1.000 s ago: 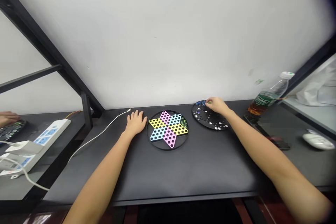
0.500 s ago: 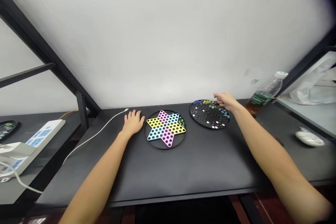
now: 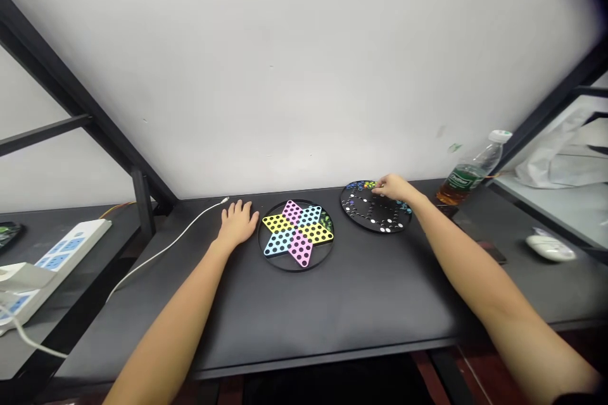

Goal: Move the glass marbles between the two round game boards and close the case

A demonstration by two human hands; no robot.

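Observation:
My left hand (image 3: 236, 223) lies flat on the dark table with its fingers spread, just left of a Chinese checkers board (image 3: 295, 231). That board is a six-pointed star in pink, blue and yellow with dark holes, set in a round black tray; green marbles lie in a gap at its right. To the right is a round black tray (image 3: 365, 215) with blue, yellow and white marbles along its rim. Above its back edge hovers my right hand (image 3: 396, 188), fingers drawn together in a pinch; what they hold, if anything, is too small to make out.
Behind the right tray stands a bottle of amber drink (image 3: 468, 174). A white mouse (image 3: 550, 247) rests at far right, with a dark flat object (image 3: 491, 252) nearer. A white cable (image 3: 166, 247) and power strip (image 3: 61, 259) lie left. A white wall (image 3: 294, 76) rises behind the table.
My right hand has shifted left and slightly down over the back of the right tray, covering some of its marbles. My left hand stays in place. The view has moved slightly.

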